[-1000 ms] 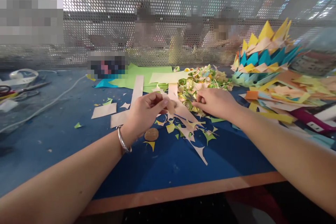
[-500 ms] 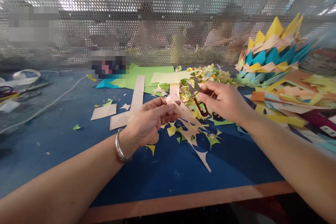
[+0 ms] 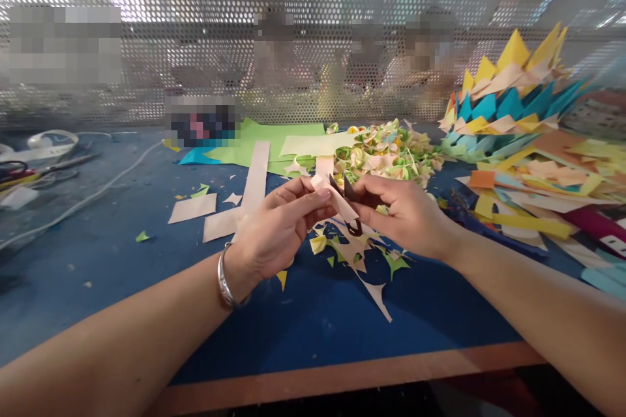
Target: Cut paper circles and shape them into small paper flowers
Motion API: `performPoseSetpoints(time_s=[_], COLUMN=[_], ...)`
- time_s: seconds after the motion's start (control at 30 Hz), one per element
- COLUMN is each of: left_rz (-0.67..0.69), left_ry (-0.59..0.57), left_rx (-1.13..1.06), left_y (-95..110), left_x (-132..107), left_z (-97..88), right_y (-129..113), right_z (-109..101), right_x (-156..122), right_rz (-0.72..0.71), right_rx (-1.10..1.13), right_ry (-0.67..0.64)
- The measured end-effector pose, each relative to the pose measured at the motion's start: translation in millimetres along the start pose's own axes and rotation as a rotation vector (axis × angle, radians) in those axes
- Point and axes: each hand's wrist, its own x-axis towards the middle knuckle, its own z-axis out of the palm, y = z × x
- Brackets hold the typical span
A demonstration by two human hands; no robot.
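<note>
My left hand (image 3: 286,225) pinches a pale pink paper strip (image 3: 341,203) between thumb and fingers, above the blue table (image 3: 323,339). Close on its right, my right hand (image 3: 398,212) is closed on small thread snips (image 3: 348,192) with dark blades pointing away from me. The blades are apart and right beside the strip; whether they touch it I cannot tell. Under both hands lie cut paper scraps (image 3: 352,251) in pink, yellow and green. Behind them is a heap of small curled paper pieces (image 3: 388,153).
Pale paper strips (image 3: 257,172) and green sheets (image 3: 239,143) lie at the back left. Stacked folded-paper points (image 3: 511,104) stand at the back right, above loose coloured strips (image 3: 528,189). A white cable (image 3: 98,195) crosses the left side. A perforated metal screen (image 3: 313,71) closes the back.
My right hand has moved left and slightly down, bringing the snips up to the strip. In my left hand the strip now points down to the right.
</note>
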Motion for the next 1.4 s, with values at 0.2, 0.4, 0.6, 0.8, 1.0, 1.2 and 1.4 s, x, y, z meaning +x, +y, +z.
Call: performPoseSetpoints(time_s=[0.2,0.4,0.6,0.8,1.0,1.2,1.4], left_rz=[-0.018,0.005,-0.010,-0.102,-0.041,0.006,0.007], left_ry=[0.006,0.009,0.059,0.179,0.171,0.179,0.155], left_rx=[-0.056,-0.052,0.002,0.103,0.028,-0.019,-0.033], left_y=[2.5,0.9,-0.4,1.1,0.7,1.0,0.2], left_x=[-3.1,-4.2,-4.8,-8.8,-8.1,-7.5,-8.1], left_z=[2.8,4.2,1.0,0.1,3.5,3.4,4.3], right_y=[-7.7,-2.9,-0.3,4.3,4.3,-3.3,-1.8], right_z=[5.3,17.2,18.4,11.8,7.4,7.1,8.1], right_x=[-1.6,-1.1,-0.5,-3.0,-7.5,-8.5,-8.2], right_rz=[0.127,0.252,0.359,0.342,0.257,0.211,0.186], right_rx=[0.390,0.670,0.761,0.679,0.462,0.260,0.228], right_ry=[-0.046,-0.028,-0.033,-0.005,-0.031,-0.014,-0.035])
